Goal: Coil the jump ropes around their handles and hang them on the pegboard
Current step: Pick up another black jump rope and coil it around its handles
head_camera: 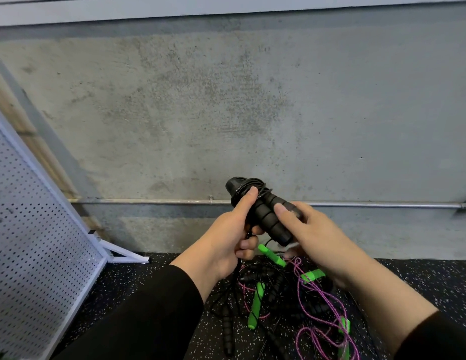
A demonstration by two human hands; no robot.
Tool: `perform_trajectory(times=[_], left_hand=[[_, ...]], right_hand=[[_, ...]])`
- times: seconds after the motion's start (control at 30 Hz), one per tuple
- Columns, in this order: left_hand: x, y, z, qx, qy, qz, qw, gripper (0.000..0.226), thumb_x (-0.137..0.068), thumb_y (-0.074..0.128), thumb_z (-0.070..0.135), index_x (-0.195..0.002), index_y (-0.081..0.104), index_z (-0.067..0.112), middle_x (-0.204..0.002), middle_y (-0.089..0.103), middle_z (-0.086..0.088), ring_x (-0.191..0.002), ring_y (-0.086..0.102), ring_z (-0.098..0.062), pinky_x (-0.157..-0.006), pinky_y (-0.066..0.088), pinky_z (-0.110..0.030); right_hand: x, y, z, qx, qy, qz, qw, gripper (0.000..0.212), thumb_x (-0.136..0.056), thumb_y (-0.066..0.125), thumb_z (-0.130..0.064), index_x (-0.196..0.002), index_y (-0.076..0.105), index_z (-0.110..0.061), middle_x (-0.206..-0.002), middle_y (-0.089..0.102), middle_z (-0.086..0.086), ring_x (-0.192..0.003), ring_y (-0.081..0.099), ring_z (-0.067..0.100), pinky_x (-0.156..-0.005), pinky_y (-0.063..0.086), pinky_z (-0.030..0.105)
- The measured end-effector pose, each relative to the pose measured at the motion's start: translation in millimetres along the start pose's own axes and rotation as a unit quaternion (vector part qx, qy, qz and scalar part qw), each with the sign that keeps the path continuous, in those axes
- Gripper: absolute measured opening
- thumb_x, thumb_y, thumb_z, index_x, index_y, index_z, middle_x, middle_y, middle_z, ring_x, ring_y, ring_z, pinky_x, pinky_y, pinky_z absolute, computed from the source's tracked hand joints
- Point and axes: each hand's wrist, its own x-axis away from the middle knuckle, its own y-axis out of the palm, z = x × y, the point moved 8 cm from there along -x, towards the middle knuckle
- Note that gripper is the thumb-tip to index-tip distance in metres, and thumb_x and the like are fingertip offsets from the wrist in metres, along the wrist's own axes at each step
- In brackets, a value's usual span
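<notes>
Bare concrete wall [226, 100] across most of the frame, a metal conduit pipe [148, 201] running horizontally along it below the middle. Black speckled rubber floor [138, 276] along the bottom. White pegboard [31, 216] on a stand at the left edge, leaning in the picture from upper left to lower middle, its holes showing nothing hung on the visible part.

Just right of centre, held up in front of the wall: 2 black foam handles [265, 216] side by side, thin black rope [248, 185] wound around their upper ends. Left hand [232, 235] curled around the bundle from the left, thumb pressed on the coils, a loose strand of the black rope trailing down from under the fist. Right hand [312, 235] gripping the lower handle ends from the right, thumb on top of the foam, fingers wrapped beneath. Black sleeves on both forearms.

Directly under the hands, bottom centre to bottom right: tangled pile of jump ropes [291, 302] on the floor, with green handles [255, 305], purple braided cord [320, 300] and more black ribbed handles, partly hidden by the right forearm.
</notes>
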Motion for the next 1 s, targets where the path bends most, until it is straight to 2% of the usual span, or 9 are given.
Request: perform_trajectory(times=[0.1, 0.23, 0.33, 0.4, 0.6, 0.7, 0.8, 0.9, 1.0], left_hand=[[-1, 1, 2, -0.025, 0.015, 0.009, 1.0, 0.054, -0.083, 0.061, 0.072, -0.084, 0.054, 0.019, -0.064, 0.043, 0.004, -0.045, 0.024, -0.008, -0.04, 0.017, -0.021], [0, 0, 2, -0.063, 0.015, 0.018, 0.998, 0.056, -0.082, 0.061, 0.074, -0.082, 0.054, 0.019, -0.065, 0.047, 0.003, -0.046, 0.025, -0.008, -0.04, 0.017, -0.02], [1, -1, 2, -0.082, 0.007, 0.024, 0.996, 0.059, -0.085, 0.058, 0.074, -0.095, 0.066, 0.017, -0.067, 0.053, 0.003, -0.047, 0.024, -0.008, -0.04, 0.017, -0.02], [1, -1, 2, -0.068, 0.002, 0.021, 0.997, 0.069, -0.084, 0.056, 0.078, -0.108, 0.07, 0.015, -0.067, 0.053, 0.005, -0.045, 0.022, -0.007, -0.039, 0.017, -0.019], [0, -2, -2, 0.032, -0.015, 0.022, 0.999, 0.077, -0.071, 0.061, 0.085, -0.123, 0.064, 0.028, -0.065, 0.042, 0.004, -0.045, 0.017, -0.007, -0.037, 0.017, -0.02], [1, -8, 3, 0.005, 0.002, 0.037, 0.999, 0.067, -0.074, 0.062, 0.082, -0.11, 0.064, 0.026, -0.064, 0.043, 0.005, -0.045, 0.019, -0.007, -0.04, 0.016, -0.021], [3, -11, 5, -0.013, 0.019, 0.047, 0.999, 0.054, -0.079, 0.063, 0.077, -0.097, 0.061, 0.027, -0.064, 0.044, 0.005, -0.046, 0.019, -0.008, -0.043, 0.014, -0.021], [3, -8, 4, -0.039, 0.031, 0.051, 0.997, 0.054, -0.082, 0.064, 0.074, -0.107, 0.062, 0.026, -0.065, 0.042, 0.005, -0.045, 0.022, -0.008, -0.041, 0.016, -0.02], [0, -9, 4, -0.054, 0.031, 0.052, 0.997, 0.059, -0.082, 0.063, 0.075, -0.112, 0.063, 0.024, -0.067, 0.047, 0.003, -0.045, 0.023, -0.008, -0.041, 0.017, -0.02]], right_hand=[[2, 8, 10, -0.1, 0.042, -0.052, 0.993, 0.028, -0.094, 0.069, -0.032, -0.115, 0.068, -0.014, -0.096, 0.071, 0.02, -0.067, 0.065, 0.024, -0.06, 0.058, 0.031], [0, 4, 5, -0.105, 0.022, -0.041, 0.993, 0.017, -0.093, 0.071, -0.015, -0.109, 0.068, -0.009, -0.082, 0.071, 0.012, -0.064, 0.065, 0.025, -0.053, 0.053, 0.029], [-5, -19, -5, 0.065, -0.053, 0.062, 0.995, 0.014, -0.091, 0.074, -0.017, -0.102, 0.065, -0.018, -0.064, 0.062, -0.006, -0.052, 0.056, 0.007, -0.049, 0.043, 0.018], [-4, -27, -16, 0.207, -0.108, 0.122, 0.965, 0.021, -0.089, 0.075, -0.025, -0.103, 0.061, -0.03, -0.07, 0.061, -0.01, -0.058, 0.054, 0.002, -0.051, 0.037, 0.014], [6, -6, -33, 0.337, -0.189, 0.078, 0.919, 0.029, -0.092, 0.07, -0.032, -0.115, 0.051, -0.034, -0.095, 0.056, -0.014, -0.084, 0.052, 0.007, -0.068, 0.038, 0.026], [7, -1, -26, 0.274, -0.147, 0.014, 0.95, 0.025, -0.096, 0.063, -0.043, -0.114, 0.048, -0.035, -0.086, 0.057, -0.013, -0.071, 0.054, -0.002, -0.06, 0.037, 0.018], [9, 2, -19, 0.181, -0.099, -0.014, 0.978, 0.026, -0.103, 0.034, -0.052, -0.097, 0.046, -0.03, -0.077, 0.053, -0.008, -0.059, 0.049, -0.004, -0.055, 0.04, 0.013], [6, 0, -12, 0.134, -0.065, -0.015, 0.989, 0.03, -0.107, 0.03, -0.045, -0.107, 0.051, -0.023, -0.09, 0.061, -0.001, -0.075, 0.056, 0.001, -0.056, 0.042, 0.006], [2, 0, -5, 0.092, -0.03, -0.019, 0.995, 0.023, -0.105, 0.037, -0.046, -0.116, 0.048, -0.029, -0.096, 0.07, 0.003, -0.084, 0.065, 0.016, -0.069, 0.055, 0.018]])
